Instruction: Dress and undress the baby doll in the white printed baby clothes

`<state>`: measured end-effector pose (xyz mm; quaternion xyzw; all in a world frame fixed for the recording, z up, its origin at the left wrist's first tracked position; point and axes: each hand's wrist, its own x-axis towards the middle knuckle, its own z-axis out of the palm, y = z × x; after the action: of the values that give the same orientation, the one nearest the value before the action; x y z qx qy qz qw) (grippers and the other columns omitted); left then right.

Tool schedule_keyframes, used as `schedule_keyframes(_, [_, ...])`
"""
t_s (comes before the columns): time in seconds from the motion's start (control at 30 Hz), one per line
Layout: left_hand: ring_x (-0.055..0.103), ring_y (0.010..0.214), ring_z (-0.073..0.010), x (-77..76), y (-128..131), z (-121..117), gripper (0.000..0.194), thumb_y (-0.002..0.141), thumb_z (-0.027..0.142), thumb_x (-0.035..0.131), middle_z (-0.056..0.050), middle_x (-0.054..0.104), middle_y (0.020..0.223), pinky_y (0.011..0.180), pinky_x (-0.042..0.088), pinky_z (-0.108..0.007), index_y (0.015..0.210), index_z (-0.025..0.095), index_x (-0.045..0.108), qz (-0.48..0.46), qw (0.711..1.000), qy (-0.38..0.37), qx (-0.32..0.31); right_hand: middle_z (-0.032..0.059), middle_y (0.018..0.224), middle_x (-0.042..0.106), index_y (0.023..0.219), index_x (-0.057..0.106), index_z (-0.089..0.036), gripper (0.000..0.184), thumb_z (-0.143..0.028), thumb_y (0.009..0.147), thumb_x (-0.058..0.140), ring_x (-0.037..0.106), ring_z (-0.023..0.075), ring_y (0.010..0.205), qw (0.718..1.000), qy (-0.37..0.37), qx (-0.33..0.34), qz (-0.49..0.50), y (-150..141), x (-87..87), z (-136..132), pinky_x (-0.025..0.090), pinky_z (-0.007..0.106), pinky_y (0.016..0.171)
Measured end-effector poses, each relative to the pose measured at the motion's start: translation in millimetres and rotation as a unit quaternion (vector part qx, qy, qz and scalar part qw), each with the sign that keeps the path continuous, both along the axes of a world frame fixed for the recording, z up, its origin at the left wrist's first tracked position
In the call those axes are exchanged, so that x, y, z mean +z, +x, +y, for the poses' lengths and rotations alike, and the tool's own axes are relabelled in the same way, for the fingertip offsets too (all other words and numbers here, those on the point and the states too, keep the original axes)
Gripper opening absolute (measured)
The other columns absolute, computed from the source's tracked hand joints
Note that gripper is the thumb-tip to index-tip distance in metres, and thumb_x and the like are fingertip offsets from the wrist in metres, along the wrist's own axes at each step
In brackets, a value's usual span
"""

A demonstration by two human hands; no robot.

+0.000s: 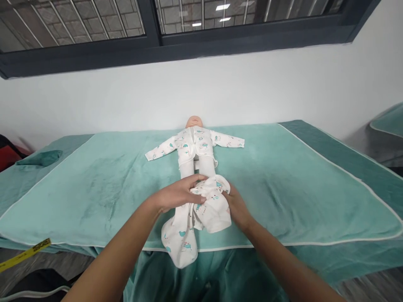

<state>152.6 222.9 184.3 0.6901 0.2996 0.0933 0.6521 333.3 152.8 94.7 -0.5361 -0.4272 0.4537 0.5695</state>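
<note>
A baby doll (194,121) lies on its back on the bed, its head toward the wall. It wears a white printed jacket (204,144), both sleeves spread out sideways. White-covered legs (207,166) point toward me. White printed baby pants (215,212) surround the lower legs, bunched on the right side. The left pant leg (181,245) hangs longer, near the bed's front edge. My left hand (181,193) pinches the bunched cloth between thumb and fingers. At the right edge of the same bundle, my right hand (234,205) grips the fabric, its fingers partly hidden behind it.
A light green blanket (103,184) with white piping covers the bed. Behind it rise a white wall (126,96) and a dark-framed window (176,46) with bars. A yellow strip (25,255) shows at lower left, and a red and black item (9,154) at the left edge.
</note>
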Motion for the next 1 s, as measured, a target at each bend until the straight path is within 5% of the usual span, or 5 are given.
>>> schedule_keyframes(0.17, [0.056,0.118,-0.0248,6.4,3,13,0.068,0.069,0.021,0.074,-0.009,0.058,0.131,0.089,0.048,-0.034,0.133,0.027,0.052,-0.041,0.997,-0.052,-0.047,-0.001,0.077,0.058,0.079,0.054,-0.022,0.014,-0.035,0.075,0.059,0.051,0.0193,0.079,0.995,0.075,-0.051,-0.043,12,-3.7,17,0.04,0.031,0.074])
schedule_keyframes(0.5, [0.059,0.106,-0.0233,-13.7,39,38,0.04,0.068,0.013,0.06,-0.007,0.065,0.113,0.089,0.045,-0.035,0.108,0.018,0.062,-0.037,0.979,0.153,0.13,-0.0003,0.081,0.061,0.085,0.055,-0.022,0.023,-0.042,0.074,0.06,0.053,0.0209,0.086,0.989,0.019,-0.145,-0.024,12,-4.5,49,0.041,0.032,0.079])
schedule_keyframes(0.63, [0.061,0.101,-0.0226,-12.3,39,32,0.039,0.069,0.013,0.058,-0.006,0.066,0.11,0.085,0.046,-0.033,0.107,0.019,0.061,-0.019,0.975,0.142,0.171,0.0035,0.09,0.067,0.095,0.06,-0.02,0.036,-0.045,0.07,0.065,0.059,0.0235,0.09,0.989,-0.008,-0.088,0.119,6,0.9,49,0.045,0.034,0.08])
schedule_keyframes(0.87, [0.06,0.109,-0.026,5.3,17,8,0.065,0.069,0.027,0.071,-0.005,0.06,0.124,0.086,0.049,-0.034,0.131,0.028,0.052,0.006,0.998,0.011,0.067,0.0047,0.091,0.069,0.093,0.062,-0.023,0.036,-0.049,0.07,0.067,0.065,0.0241,0.084,0.953,-0.057,0.052,0.294,4,-5.3,33,0.05,0.036,0.076])
schedule_keyframes(1.0, [0.058,0.112,-0.0257,1.6,18,10,0.068,0.067,0.019,0.07,-0.005,0.06,0.124,0.09,0.047,-0.034,0.132,0.027,0.051,-0.002,0.998,0.039,0.045,0.0053,0.088,0.071,0.09,0.064,-0.02,0.029,-0.041,0.071,0.067,0.065,0.0239,0.085,0.944,-0.085,0.076,0.311,2,-8.9,36,0.05,0.035,0.076])
